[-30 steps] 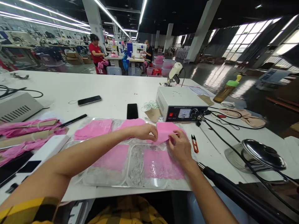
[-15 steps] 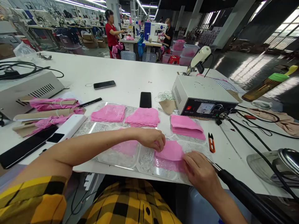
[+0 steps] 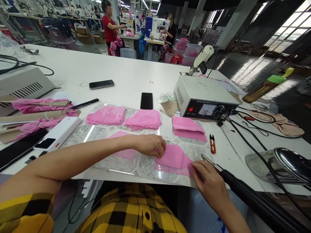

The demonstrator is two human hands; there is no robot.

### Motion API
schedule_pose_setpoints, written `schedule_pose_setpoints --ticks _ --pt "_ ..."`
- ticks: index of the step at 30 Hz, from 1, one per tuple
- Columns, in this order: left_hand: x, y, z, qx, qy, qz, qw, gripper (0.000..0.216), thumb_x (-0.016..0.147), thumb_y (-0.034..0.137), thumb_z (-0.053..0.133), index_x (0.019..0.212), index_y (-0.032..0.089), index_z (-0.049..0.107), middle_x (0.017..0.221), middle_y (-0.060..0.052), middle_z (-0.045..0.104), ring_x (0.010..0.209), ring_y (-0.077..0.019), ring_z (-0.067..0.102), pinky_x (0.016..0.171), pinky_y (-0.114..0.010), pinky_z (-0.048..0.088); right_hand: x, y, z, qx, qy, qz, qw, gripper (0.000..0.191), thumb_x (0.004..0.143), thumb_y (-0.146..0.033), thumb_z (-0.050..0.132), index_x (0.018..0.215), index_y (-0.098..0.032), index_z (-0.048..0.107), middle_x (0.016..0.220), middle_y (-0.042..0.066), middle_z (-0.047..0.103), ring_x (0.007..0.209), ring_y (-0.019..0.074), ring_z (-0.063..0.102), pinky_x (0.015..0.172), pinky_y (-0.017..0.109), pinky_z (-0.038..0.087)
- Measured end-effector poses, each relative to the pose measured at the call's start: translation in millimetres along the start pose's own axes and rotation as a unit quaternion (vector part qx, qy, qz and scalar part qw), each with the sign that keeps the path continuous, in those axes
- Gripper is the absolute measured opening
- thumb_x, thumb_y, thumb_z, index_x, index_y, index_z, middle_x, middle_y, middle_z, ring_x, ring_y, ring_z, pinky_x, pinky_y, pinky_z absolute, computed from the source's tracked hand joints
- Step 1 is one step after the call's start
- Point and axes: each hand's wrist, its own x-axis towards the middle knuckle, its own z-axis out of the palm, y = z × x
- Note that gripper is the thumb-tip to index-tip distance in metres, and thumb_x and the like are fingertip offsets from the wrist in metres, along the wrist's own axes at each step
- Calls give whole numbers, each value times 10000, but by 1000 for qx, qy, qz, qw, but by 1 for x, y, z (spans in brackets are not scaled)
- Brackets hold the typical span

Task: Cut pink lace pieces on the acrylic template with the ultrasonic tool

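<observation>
Lace (image 3: 175, 157) has settled flatter before the box (image 3: 204, 100); left hand (image 3: 150, 145) pinches it, right hand (image 3: 210, 183) presses open-fingered; nearby cutter (image 3: 243, 189) could scorch fingers.

No legible text (box (image 3: 202, 92) label blurred)

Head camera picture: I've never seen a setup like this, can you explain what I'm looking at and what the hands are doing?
This is filmed from a camera on a person's head, looking down at their own bare hands. The left hand and right hand both touch a pink lace piece lying on a clear plastic sheet on a white table. Nearby lie more pink pieces, orange snips, a black phone and a white box with a dial.
</observation>
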Motion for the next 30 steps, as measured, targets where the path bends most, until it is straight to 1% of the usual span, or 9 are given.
schedule_pose_setpoints --ticks 5,7,9,11,15,19,24,27,30 --pt "-2 0 4 24 11 9 1000 111 828 118 693 795 194 767 1063 -75 701 969 -208 648 864 -270 471 -6 -1 0 -57 -1 91 994 180 944 -298 488 1008 -193 618 970 68 656 854 190 653 705 314 532" --pt "-3 2 5 34 17 11 999 118 824 115 693 783 200 765 1068 -72 700 966 -206 647 860 -268 469 -2 -1 3 -51 -8 123 991 190 934 -326 492 955 -203 634 988 70 651 802 178 652 632 295 519" --pt "-4 3 6 41 23 13 999 123 823 111 691 778 201 762 1069 -71 700 967 -204 647 862 -268 467 3 0 7 -28 -14 157 987 190 914 -346 510 901 -206 638 990 72 640 705 159 628 559 287 488" --pt "-5 5 6 48 27 15 998 123 825 109 687 779 198 759 1068 -73 699 966 -204 647 866 -271 465 8 1 12 -6 -15 181 983 187 902 -354 518 860 -208 627 959 65 630 639 147 596 534 290 462" --pt "-6 5 8 55 36 17 998 120 829 118 684 778 198 758 1078 -77 699 966 -208 645 874 -284 460 14 3 16 21 -18 191 981 170 901 -315 504 783 -217 578 856 37 609 644 146 580 582 288 461" --pt "-7 5 10 53 43 12 998 119 841 126 675 787 194 756 1082 -78 699 970 -205 646 882 -284 454 14 1 12 44 -16 204 978 159 891 -306 500 778 -218 569 839 40 607 680 152 585 622 285 473" --pt "-8 7 14 53 50 0 997 131 863 135 651 810 194 755 1097 -84 695 1003 -215 636 938 -320 431 9 -5 -2 57 -29 232 971 156 891 -329 515 790 -227 575 659 -20 610 521 123 550 518 249 430" --pt "-8 8 18 61 47 3 997 127 861 130 654 808 193 750 1107 -85 690 1030 -223 629 967 -339 412 5 -7 -7 63 -34 248 966 163 888 -350 521 796 -233 587 624 -34 631 494 119 577 479 235 422" --pt "-8 10 20 78 50 15 996 136 869 125 641 807 185 746 1101 -93 692 1026 -219 634 970 -345 405 2 -6 -7 62 -45 259 963 163 874 -367 531 804 -239 603 613 -29 637 498 133 597 472 242 433"
